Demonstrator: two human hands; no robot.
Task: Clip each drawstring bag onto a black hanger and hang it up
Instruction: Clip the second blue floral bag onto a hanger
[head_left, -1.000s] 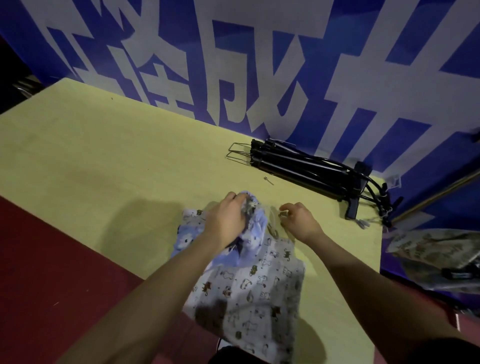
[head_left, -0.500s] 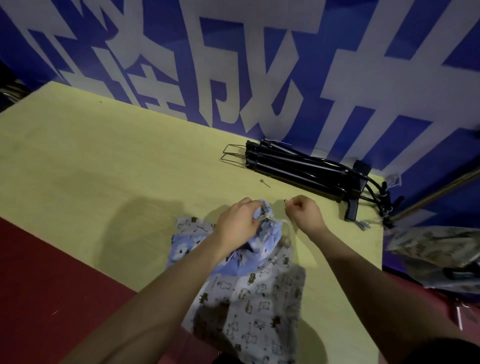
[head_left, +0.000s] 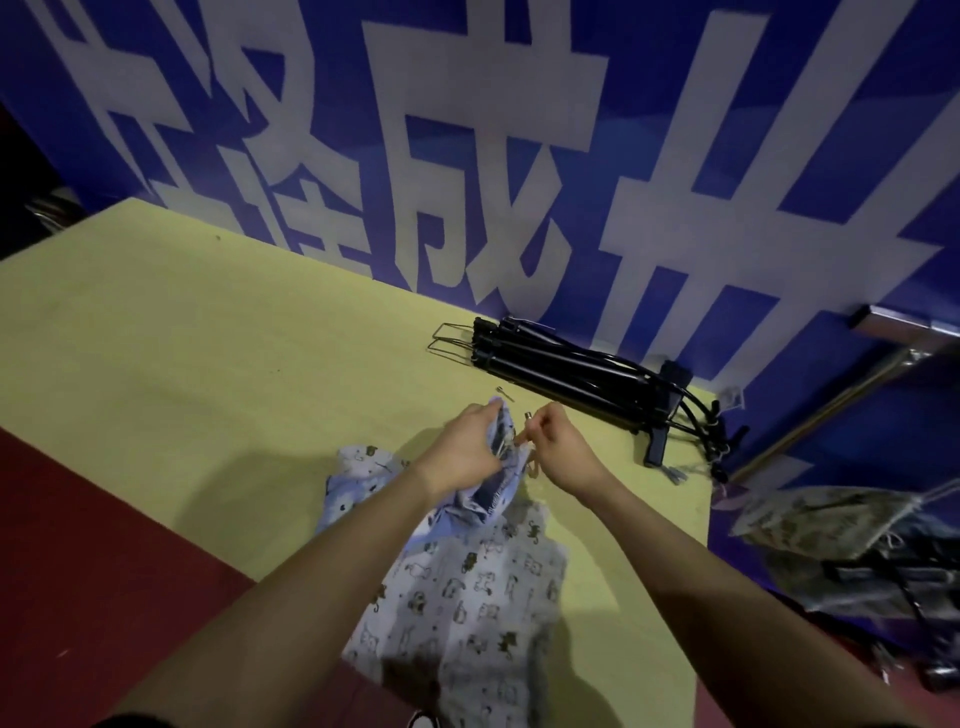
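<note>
A blue drawstring bag (head_left: 480, 501) lies on top of a white bag with small animal prints (head_left: 470, 597), both at the near edge of the yellow table (head_left: 208, 364). My left hand (head_left: 465, 449) grips the gathered mouth of the blue bag and holds it raised off the table. My right hand (head_left: 558, 449) pinches the bag's drawstring end right beside the left hand. A stack of black clip hangers (head_left: 576, 374) lies at the back of the table, beyond both hands.
A blue banner with large white characters (head_left: 519, 156) stands behind the table. A small metal pin (head_left: 505, 393) lies between the hangers and my hands. Printed bags on hangers (head_left: 841, 525) hang low at the right. Red floor (head_left: 104, 545) lies to the left.
My left hand has lifted the blue bag's mouth up and away from me. My right hand has closed in beside it and pinched the drawstring.
</note>
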